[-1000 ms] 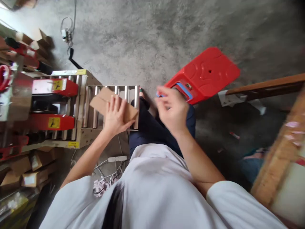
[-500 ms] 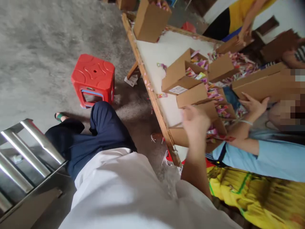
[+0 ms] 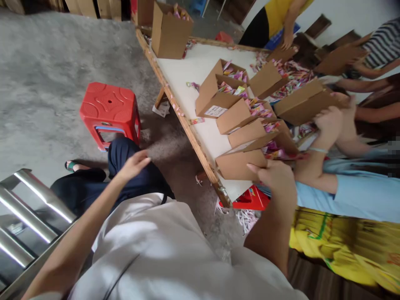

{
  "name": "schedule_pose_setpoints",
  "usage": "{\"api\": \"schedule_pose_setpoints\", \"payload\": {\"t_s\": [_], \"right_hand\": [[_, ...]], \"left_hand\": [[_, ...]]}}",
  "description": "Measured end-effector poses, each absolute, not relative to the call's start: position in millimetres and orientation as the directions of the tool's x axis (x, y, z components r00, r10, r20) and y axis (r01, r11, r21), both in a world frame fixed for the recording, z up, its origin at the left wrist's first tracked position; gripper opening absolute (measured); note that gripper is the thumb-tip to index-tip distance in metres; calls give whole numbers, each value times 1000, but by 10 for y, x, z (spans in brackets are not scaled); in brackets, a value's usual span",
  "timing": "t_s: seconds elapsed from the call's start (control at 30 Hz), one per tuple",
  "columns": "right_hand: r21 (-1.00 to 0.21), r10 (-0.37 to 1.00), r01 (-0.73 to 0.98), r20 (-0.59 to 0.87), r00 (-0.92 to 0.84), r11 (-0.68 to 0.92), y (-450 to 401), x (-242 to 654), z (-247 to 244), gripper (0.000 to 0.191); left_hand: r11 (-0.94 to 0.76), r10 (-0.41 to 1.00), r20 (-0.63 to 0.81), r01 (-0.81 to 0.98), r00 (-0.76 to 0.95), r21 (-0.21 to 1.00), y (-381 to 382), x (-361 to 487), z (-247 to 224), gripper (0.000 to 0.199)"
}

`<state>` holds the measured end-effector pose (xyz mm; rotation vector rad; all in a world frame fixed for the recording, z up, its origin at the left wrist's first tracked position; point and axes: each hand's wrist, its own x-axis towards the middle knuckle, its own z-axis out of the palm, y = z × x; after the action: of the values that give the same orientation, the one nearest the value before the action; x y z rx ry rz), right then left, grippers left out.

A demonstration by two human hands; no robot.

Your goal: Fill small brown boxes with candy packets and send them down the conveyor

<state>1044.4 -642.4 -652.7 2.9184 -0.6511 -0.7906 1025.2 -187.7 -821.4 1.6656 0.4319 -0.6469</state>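
My right hand (image 3: 279, 179) is at the near end of the table, its thumb against the side of a cardboard box (image 3: 237, 164) and its fingers curled over the box's edge. Pink and purple small wrapped packets (image 3: 271, 149) show beside and behind that box. Over my dark trousers, my left hand (image 3: 136, 164) hangs in the air with loosely stretched fingers and nothing visible in it. More open cardboard boxes (image 3: 233, 118) filled with packets stand in a row just beyond my right hand.
The white table (image 3: 178, 71) has a wooden rim. A red stool (image 3: 109, 100) and a metal rack (image 3: 37, 208) are on the left. At right, a co-worker in a light blue sleeve (image 3: 359, 183) handles a long box (image 3: 309, 102). Yellow sacks (image 3: 343, 241) lie below.
My left hand has come into view over my lap. My right hand has moved right and slightly down, onto the nearest box. The co-worker's hands have closed in on the long box.
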Motion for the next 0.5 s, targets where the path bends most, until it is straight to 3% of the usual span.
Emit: {"api": "schedule_pose_setpoints", "payload": {"t_s": [0.07,0.13,0.2,0.3,0.4,0.5], "right_hand": [[229,-409,-341,-435,802,-912,-6309,10411,-6185,32],[185,-323,-269,-414,851,-945,-6149,10359,-5894,27],[66,-176,-164,-440,881,-984,-5918,10339,-5717,24],[-188,182,96,-515,838,-977,-5396,10447,-5712,19],[-386,540,389,-462,703,-836,-4677,10678,-5926,15],[-514,798,614,-320,510,-599,-3804,10851,-6160,17]], "left_hand": [[-49,-317,-706,732,634,679,-2640,10423,-8182,89],[30,-529,-734,874,426,485,-3221,10505,-8062,95],[91,-683,-673,947,284,308,-3515,10517,-7900,101],[250,-766,-578,959,282,138,-3389,10490,-7710,101],[510,-559,-713,853,424,108,-2748,10406,-7647,84],[763,-39,-847,563,530,317,-1867,10129,-7602,63]]}}
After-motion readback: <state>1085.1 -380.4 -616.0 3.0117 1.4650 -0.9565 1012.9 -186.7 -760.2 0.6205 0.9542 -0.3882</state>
